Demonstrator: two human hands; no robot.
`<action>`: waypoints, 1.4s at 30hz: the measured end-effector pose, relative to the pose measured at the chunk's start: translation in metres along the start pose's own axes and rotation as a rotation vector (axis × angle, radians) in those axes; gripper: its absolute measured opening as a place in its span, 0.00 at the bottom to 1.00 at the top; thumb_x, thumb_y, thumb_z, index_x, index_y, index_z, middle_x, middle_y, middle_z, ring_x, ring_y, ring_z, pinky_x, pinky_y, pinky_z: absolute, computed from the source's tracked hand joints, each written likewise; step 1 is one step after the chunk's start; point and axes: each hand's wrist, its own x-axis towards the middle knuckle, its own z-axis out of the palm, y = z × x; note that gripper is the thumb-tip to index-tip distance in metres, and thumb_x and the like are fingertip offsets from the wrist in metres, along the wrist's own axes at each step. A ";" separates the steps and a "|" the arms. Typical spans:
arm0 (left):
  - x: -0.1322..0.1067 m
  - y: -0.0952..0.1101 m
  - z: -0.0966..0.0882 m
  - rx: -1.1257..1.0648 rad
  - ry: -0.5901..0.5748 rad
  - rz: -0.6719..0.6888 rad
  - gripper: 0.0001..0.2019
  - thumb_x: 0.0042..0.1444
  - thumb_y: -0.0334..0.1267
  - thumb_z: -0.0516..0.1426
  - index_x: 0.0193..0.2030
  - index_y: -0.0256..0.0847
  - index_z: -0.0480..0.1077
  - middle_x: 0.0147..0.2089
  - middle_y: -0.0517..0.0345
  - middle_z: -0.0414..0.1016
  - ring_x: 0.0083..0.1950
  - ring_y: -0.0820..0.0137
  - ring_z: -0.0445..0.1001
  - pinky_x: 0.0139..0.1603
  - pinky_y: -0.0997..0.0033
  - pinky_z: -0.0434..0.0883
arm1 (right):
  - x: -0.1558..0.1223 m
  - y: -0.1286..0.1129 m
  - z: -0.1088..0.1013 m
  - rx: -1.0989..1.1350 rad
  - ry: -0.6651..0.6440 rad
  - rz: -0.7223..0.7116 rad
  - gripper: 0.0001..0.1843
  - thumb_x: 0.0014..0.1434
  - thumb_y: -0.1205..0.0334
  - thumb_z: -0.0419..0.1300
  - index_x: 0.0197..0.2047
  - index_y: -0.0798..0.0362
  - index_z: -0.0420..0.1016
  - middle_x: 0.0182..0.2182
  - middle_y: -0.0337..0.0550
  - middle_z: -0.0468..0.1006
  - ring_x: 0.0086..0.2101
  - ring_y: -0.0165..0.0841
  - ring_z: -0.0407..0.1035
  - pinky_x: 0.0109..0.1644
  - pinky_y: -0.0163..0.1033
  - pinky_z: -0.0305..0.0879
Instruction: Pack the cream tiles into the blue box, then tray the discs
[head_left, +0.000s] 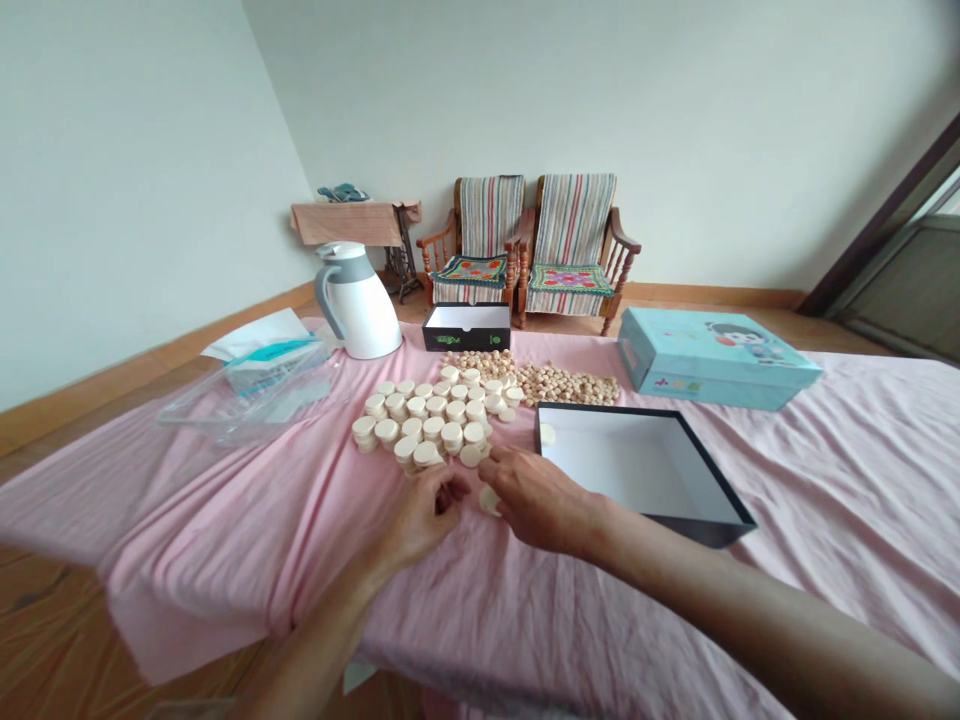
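Note:
Many round, pale wooden discs (433, 406) stand in short stacks on the pink cloth. My left hand (429, 505) is just in front of the nearest stack, its fingers curled; whether anything sits in them is hidden. My right hand (536, 495) is closed beside the front right of the stacks, its fingertips by the end discs. A pale disc (490, 500) shows at the underside of its fingers and seems held there. Right of this hand stands an open black-edged box lid (637, 455), white inside, with one disc (547, 434) at its left wall.
Small wooden beads (568, 384) lie behind the discs. Around them are a black box (466, 328), a light-blue box (720, 358), a white-grey jug (364, 305), and a clear plastic tray (240, 405) with a tissue pack (274, 365). Two chairs (574, 240) stand by the wall.

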 end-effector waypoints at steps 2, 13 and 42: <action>0.000 0.000 0.000 -0.008 0.000 0.001 0.12 0.40 0.24 0.50 0.31 0.38 0.68 0.28 0.61 0.69 0.27 0.74 0.66 0.26 0.76 0.61 | 0.003 0.002 -0.002 -0.029 -0.042 -0.003 0.14 0.49 0.75 0.54 0.40 0.61 0.71 0.38 0.56 0.75 0.38 0.40 0.71 0.39 0.40 0.68; 0.002 0.003 0.001 -0.026 0.020 -0.013 0.09 0.42 0.24 0.50 0.28 0.37 0.67 0.26 0.61 0.68 0.27 0.73 0.66 0.27 0.75 0.62 | 0.018 -0.008 0.012 -0.058 -0.152 0.008 0.16 0.51 0.73 0.54 0.44 0.59 0.73 0.40 0.54 0.77 0.38 0.41 0.73 0.37 0.41 0.71; 0.000 -0.008 0.006 0.018 0.071 -0.032 0.07 0.48 0.28 0.50 0.31 0.37 0.69 0.26 0.60 0.68 0.27 0.74 0.66 0.28 0.77 0.62 | -0.007 0.083 0.010 -0.242 0.040 0.294 0.10 0.57 0.69 0.52 0.43 0.60 0.66 0.43 0.55 0.69 0.37 0.38 0.70 0.35 0.38 0.64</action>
